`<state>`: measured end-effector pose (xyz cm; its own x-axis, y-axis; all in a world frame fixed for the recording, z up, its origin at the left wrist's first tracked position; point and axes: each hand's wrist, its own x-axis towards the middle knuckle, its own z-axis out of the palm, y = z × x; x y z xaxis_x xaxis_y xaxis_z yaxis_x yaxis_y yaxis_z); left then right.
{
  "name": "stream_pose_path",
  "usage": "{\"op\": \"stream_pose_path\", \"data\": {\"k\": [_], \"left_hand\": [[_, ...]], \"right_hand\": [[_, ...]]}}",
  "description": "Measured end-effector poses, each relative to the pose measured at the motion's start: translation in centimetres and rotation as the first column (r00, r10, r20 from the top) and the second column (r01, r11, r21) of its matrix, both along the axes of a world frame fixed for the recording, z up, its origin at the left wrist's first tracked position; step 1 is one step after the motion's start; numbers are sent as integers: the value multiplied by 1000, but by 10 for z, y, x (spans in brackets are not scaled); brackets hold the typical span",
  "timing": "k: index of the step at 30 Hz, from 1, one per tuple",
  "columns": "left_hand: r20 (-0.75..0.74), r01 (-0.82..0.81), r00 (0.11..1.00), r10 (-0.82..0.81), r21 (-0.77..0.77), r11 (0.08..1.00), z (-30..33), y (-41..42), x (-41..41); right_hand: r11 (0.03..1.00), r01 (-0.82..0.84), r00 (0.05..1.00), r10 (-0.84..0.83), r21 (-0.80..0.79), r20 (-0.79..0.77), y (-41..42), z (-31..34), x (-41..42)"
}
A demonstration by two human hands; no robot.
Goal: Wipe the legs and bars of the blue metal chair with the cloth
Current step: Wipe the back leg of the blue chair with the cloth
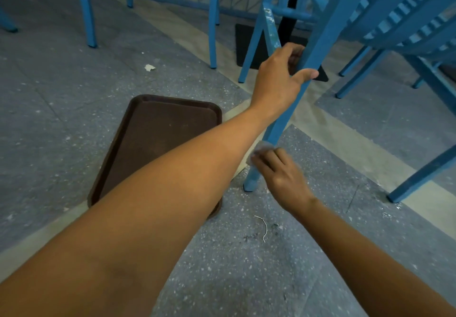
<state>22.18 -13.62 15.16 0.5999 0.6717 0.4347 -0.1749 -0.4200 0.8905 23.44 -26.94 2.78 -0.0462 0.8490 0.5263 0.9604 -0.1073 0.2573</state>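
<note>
Nearby, a brown tray [158, 141] lies on the floor while the left hand [278, 79] grips the chair leg [311, 69] and the right hand [281, 176] pinches the cloth [261, 147] against it.

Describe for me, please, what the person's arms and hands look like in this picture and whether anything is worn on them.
Both forearms are bare up to the frame's edge: no sleeves show. The left hand and the right hand wear no gloves, and no watch, bracelet or ring is visible. The right hand is slightly blurred, so small details there cannot be told.
</note>
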Motion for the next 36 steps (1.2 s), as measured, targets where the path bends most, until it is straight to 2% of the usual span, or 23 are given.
{"op": "stream_pose_path", "data": {"k": [2, 5, 8, 11, 17, 26, 33, 36], "left_hand": [[10, 2, 1000, -2, -5, 1000, 0, 0, 0], [16, 5, 1000, -5, 4, 1000, 0, 1, 0], [16, 19, 1000, -20, 15, 1000, -1, 3, -1], [3, 37, 999, -37, 6, 999, 1, 4, -2], [-12, 105, 994, -106, -75, 992, -6, 10, -9], [-91, 110, 988, -122, -125, 986, -17, 13, -17], [-112, 121, 985, -130, -81, 989, -13, 15, -18], [-124, 114, 985, -123, -72, 991, -14, 16, -16]], "right_hand": [[997, -18, 992, 27, -73, 121, 19, 1, 4], [926, 179, 953, -80, -331, 291, 39, -9, 6], [798, 292, 937, -126, -528, 327, 46, -26, 3], [733, 317, 935, -137, -602, 326, 47, -42, -2], [692, 334, 934, -154, -640, 321, 44, -53, -12], [734, 245, 938, -13, -633, 348, 34, -69, -6], [764, 142, 979, -16, -629, 202, 17, -72, -10], [836, 163, 980, -197, -524, -9, -7, -71, -5]]}}
